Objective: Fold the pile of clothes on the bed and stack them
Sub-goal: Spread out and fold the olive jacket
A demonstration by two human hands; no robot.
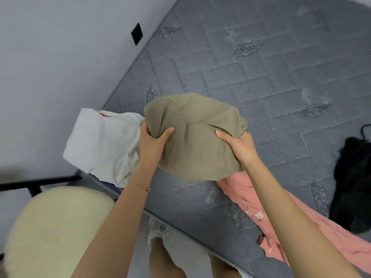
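Left hand (153,144) and right hand (240,147) clutch the khaki garment (193,121) above the mattress (261,67). The pink garment's (246,194) white lettering (259,214) is unreadable.

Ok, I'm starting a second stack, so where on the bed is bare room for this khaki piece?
The far mattress, beyond the khaki piece, is bare. A smaller bare patch lies at the near edge, between the white pile and the pink garment. The right is crowded by it and the black garment.

Head view, steeply down, close over bed (261,77)
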